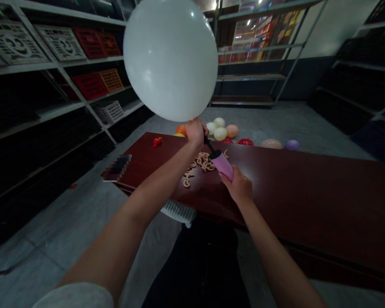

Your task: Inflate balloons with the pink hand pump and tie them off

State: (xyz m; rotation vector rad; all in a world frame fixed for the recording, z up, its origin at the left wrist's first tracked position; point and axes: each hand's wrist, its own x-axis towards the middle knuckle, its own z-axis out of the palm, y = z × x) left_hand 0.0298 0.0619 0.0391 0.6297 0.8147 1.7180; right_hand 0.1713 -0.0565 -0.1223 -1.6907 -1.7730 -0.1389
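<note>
A large, fully rounded white balloon (pixel 170 60) rises above my left hand (pixel 196 130), whose fingers are closed around its neck. The black nozzle end of a pink hand pump (pixel 223 164) meets the balloon at that hand; the exact joint is hidden by my fingers. My right hand (pixel 239 186) is wrapped round the pump's pink body, which tilts up toward the balloon. Under the pump, a pile of curved, light-brown pieces (pixel 205 161) lies on the dark red table (pixel 295 188).
A small red object (pixel 158 141) and a blurred-out flat device (pixel 118 167) lie on the table's left part. Several inflated balloons (pixel 220 133) rest beyond the far edge. Metal shelves with crates (pixel 90 85) stand at left, and more shelving (pixel 248 78) stands behind.
</note>
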